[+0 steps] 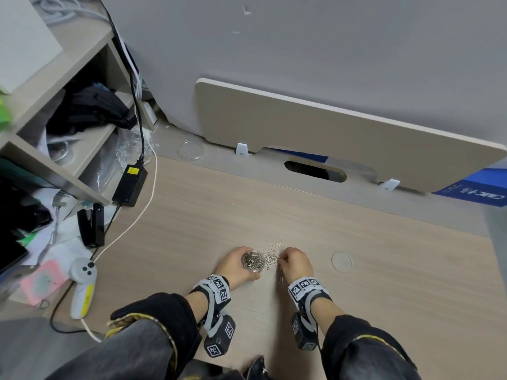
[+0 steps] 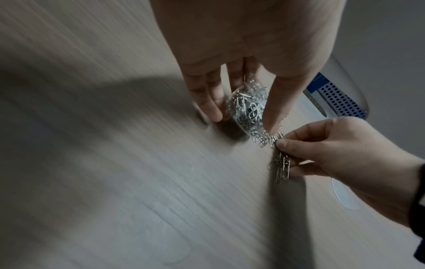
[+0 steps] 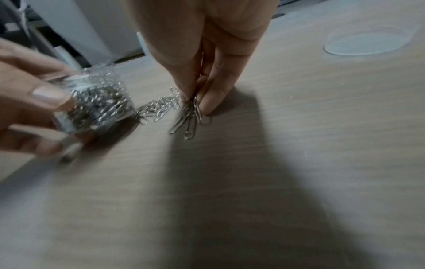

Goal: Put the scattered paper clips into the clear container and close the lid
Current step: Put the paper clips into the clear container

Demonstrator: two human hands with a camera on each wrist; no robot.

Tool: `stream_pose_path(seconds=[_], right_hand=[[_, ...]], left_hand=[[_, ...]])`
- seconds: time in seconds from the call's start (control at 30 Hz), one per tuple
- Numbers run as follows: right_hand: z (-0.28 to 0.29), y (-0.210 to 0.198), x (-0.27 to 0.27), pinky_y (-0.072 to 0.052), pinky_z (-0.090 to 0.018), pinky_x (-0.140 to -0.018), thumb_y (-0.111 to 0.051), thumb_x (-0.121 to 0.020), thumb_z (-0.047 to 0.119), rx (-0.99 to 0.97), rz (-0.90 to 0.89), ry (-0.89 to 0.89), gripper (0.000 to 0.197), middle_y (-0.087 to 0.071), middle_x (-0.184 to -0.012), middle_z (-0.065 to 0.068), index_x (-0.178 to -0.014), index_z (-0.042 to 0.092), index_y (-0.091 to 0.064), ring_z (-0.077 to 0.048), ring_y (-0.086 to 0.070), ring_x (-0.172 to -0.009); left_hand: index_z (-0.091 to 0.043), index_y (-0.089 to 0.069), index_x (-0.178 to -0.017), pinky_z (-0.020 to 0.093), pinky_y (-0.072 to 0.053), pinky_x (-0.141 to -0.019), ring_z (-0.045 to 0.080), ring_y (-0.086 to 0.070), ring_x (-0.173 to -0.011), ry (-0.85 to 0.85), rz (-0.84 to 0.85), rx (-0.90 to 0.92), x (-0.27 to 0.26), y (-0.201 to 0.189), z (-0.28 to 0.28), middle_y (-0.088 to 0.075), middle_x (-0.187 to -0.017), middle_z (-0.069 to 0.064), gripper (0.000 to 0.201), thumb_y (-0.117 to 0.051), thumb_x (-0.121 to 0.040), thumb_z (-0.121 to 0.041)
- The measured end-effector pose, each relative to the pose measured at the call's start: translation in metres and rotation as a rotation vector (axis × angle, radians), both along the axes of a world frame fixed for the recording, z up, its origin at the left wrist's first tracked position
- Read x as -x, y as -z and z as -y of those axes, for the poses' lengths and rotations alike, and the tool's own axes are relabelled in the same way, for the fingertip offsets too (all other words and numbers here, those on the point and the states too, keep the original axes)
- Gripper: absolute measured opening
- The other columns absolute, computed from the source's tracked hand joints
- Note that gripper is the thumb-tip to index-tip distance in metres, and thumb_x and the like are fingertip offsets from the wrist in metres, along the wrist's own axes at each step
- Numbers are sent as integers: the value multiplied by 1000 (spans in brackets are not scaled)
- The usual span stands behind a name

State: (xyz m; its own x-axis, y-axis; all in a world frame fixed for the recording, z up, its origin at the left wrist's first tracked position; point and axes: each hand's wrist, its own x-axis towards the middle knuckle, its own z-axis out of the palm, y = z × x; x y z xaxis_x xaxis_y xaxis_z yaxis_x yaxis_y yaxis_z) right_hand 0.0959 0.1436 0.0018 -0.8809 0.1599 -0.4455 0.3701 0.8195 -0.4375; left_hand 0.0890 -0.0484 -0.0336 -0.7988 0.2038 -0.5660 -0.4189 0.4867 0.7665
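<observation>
My left hand [image 1: 238,266] grips the clear container [image 1: 252,261] [image 2: 247,107] [image 3: 96,103], which is nearly full of silver paper clips and has no lid on. A small heap of loose paper clips [image 1: 272,255] [image 3: 158,109] lies on the desk right beside it. My right hand [image 1: 295,260] pinches a bunch of paper clips [image 2: 281,167] [image 3: 188,122] between thumb and fingers, hanging just above the desk. The clear round lid [image 1: 341,261] [image 3: 368,41] [image 2: 344,194] lies flat on the desk to the right of my right hand.
A second clear round lid or dish [image 1: 190,150] sits at the desk's far edge. A power brick [image 1: 129,185], black stapler [image 1: 91,224], white handheld device [image 1: 82,283] and cables crowd the left side. A shelf unit [image 1: 55,105] stands at the left; a blue box [image 1: 474,187] is at far right.
</observation>
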Motion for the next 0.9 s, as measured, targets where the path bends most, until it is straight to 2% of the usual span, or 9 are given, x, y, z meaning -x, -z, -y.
stream_pose_path(seconds=[0.07, 0.2, 0.27, 0.33, 0.43, 0.53, 0.6, 0.7, 0.9], right_hand=[[-6, -2, 1, -53, -32, -77, -69, -82, 15, 80, 17, 74, 4, -70, -84, -6, -78, 13, -68, -26, -66, -82], [-16, -20, 4, -56, -35, -69, -75, -77, 10, 237, 6, 102, 21, -65, -66, 3, -64, 20, -62, -18, -64, -62], [-15, -34, 10, -52, -26, -70, -72, -78, 10, 219, 1, -89, 16, -65, -70, 3, -68, 18, -62, -14, -62, -65], [-10, -50, 17, -49, -30, -77, -67, -80, 13, 84, -2, -375, 3, -68, -84, -4, -78, 13, -65, -23, -63, -81], [2, -68, 26, -47, -38, -80, -59, -85, 14, -110, 3, -687, 14, -64, -104, -13, -96, 8, -64, -32, -61, -96], [16, -78, 31, -47, -41, -78, -53, -90, 13, -244, -15, -828, 22, -61, -109, -16, -107, 3, -62, -35, -62, -98], [21, -80, 32, -46, -40, -75, -51, -90, 13, -242, -28, -812, 22, -60, -108, -17, -105, 2, -62, -36, -62, -97], [24, -77, 30, -45, -39, -73, -53, -86, 10, -148, -24, -718, 16, -61, -103, -16, -97, 4, -63, -35, -60, -93], [20, -68, 19, -49, -30, -79, -66, -79, 15, 169, -33, -365, 4, -69, -90, -5, -82, 13, -68, -22, -62, -85]], left_hand=[[-39, -58, -101, 40, -52, -100, 14, -68, -101, 4, 2, 4, 0, -3, 0, -70, -109, -6, 69, -82, -37, -42], [-42, -57, -97, 40, -51, -101, 15, -68, -103, 7, 0, -5, 0, -8, -4, -70, -111, -5, 65, -81, -37, -42], [-42, -57, -96, 41, -52, -100, 15, -68, -103, 15, -5, -7, 0, -12, -9, -70, -111, -5, 64, -81, -37, -42], [-42, -57, -95, 43, -52, -99, 17, -68, -103, 31, -8, -17, 0, -18, -15, -69, -111, -2, 63, -81, -36, -41], [-40, -55, -98, 42, -53, -97, 18, -67, -103, 92, -31, -23, 1, -36, -27, -67, -113, 0, 65, -78, -38, -41], [-37, -54, -90, 42, -55, -93, 17, -68, -97, 146, -36, -2, 0, -51, -35, -70, -103, -3, 47, -81, -52, -28], [-37, -53, -85, 43, -56, -91, 18, -70, -95, 159, -30, 7, -1, -56, -38, -71, -98, -4, 42, -80, -57, -21], [-38, -53, -86, 45, -57, -88, 18, -70, -92, 145, -30, 14, -2, -57, -37, -72, -95, -4, 44, -78, -51, -28], [-35, -60, -89, 47, -58, -86, 17, -71, -90, 140, -10, -13, -1, -43, -33, -71, -97, -1, 50, -77, -42, -33]])
